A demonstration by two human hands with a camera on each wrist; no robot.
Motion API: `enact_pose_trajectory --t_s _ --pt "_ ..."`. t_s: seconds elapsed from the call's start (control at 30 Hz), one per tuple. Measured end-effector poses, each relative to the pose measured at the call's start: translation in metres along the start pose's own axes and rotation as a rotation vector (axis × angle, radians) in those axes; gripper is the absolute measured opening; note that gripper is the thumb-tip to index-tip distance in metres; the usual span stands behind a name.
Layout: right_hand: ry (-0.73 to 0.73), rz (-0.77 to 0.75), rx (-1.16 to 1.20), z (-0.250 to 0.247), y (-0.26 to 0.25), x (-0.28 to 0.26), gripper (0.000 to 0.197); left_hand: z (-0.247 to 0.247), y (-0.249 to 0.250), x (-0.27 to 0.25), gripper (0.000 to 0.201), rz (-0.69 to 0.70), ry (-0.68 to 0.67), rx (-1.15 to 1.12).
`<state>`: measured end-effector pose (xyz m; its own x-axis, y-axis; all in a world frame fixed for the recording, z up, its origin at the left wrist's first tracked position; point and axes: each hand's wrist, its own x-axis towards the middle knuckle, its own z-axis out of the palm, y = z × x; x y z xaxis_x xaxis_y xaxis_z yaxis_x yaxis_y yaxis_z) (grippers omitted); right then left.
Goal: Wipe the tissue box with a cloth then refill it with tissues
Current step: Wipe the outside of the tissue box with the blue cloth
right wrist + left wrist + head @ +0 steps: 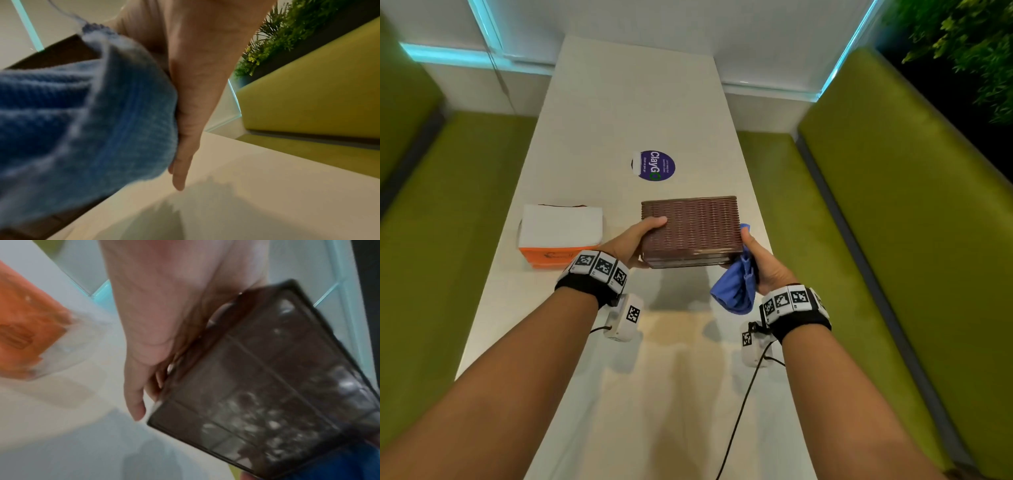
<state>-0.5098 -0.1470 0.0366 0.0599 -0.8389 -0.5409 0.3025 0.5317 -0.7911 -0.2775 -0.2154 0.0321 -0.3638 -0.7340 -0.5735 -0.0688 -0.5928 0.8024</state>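
Head view: hands grip tissue box [690,229] and cloth [736,291] above white table [619,113] between green benches [893,192].

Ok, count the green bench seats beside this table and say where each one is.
2. One green bench seat runs along the left side of the table; the other runs along its right side. Nothing in view suggests more, though the near ends are out of frame.

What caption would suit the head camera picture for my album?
Left hand and right hand hold a brown woven tissue box above the white table, blue cloth in the right.
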Motion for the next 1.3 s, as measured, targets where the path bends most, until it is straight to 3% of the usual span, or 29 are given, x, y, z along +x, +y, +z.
enact_pose_trajectory --t_s 0.07,0.17,0.2,0.33,0.4,0.53,0.63,0.77,0.83,0.93,1.07,1.17,1.3 --pt "0.013 0.024 0.042 0.002 -0.004 0.0 0.041 0.002 0.001 0.0 0.036 0.064 -0.035 -0.072" --pt "0.012 0.084 0.192 0.008 -0.01 -0.002 0.062 0.005 0.002 0.003 0.098 0.246 -0.082 -0.13" --pt "0.009 0.106 0.216 0.008 -0.011 -0.001 0.073 0.007 0.005 -0.001 0.106 0.311 -0.083 -0.069" --pt "0.072 0.274 0.165 0.003 -0.02 -0.003 0.08 0.004 0.001 -0.007 0.122 0.543 -0.207 0.477" --pt "0.109 0.337 0.117 -0.003 -0.021 -0.005 0.089 -0.006 0.001 -0.012 0.13 0.569 -0.267 0.711" --pt "0.117 0.398 0.047 -0.01 -0.023 -0.008 0.094 -0.012 0.01 -0.032 0.165 0.628 -0.11 1.352" --pt "0.084 0.445 0.056 -0.009 -0.02 -0.011 0.105 -0.016 0.009 -0.027 0.164 0.744 -0.033 1.451" --pt "0.01 0.429 0.02 -0.003 -0.019 -0.017 0.094 -0.014 0.002 -0.024 0.142 0.914 0.018 1.371" --pt "-0.009 0.436 0.027 -0.001 -0.019 -0.021 0.095 -0.012 -0.004 -0.021 0.141 0.896 0.019 1.389" --pt "-0.006 0.481 0.01 0.001 -0.02 -0.022 0.078 -0.012 -0.016 -0.017 0.134 0.893 0.018 1.383" --pt "0.087 0.514 -0.073 -0.004 -0.009 -0.009 0.088 -0.01 -0.032 -0.01 0.127 0.875 0.035 1.34" --pt "0.255 0.43 -0.149 -0.007 -0.002 0.005 0.085 -0.004 -0.038 -0.006 0.132 0.798 0.015 1.226" --pt "0.304 0.318 -0.365 0.0 -0.001 0.014 0.082 -0.011 -0.059 0.008 0.137 0.725 0.057 0.98"
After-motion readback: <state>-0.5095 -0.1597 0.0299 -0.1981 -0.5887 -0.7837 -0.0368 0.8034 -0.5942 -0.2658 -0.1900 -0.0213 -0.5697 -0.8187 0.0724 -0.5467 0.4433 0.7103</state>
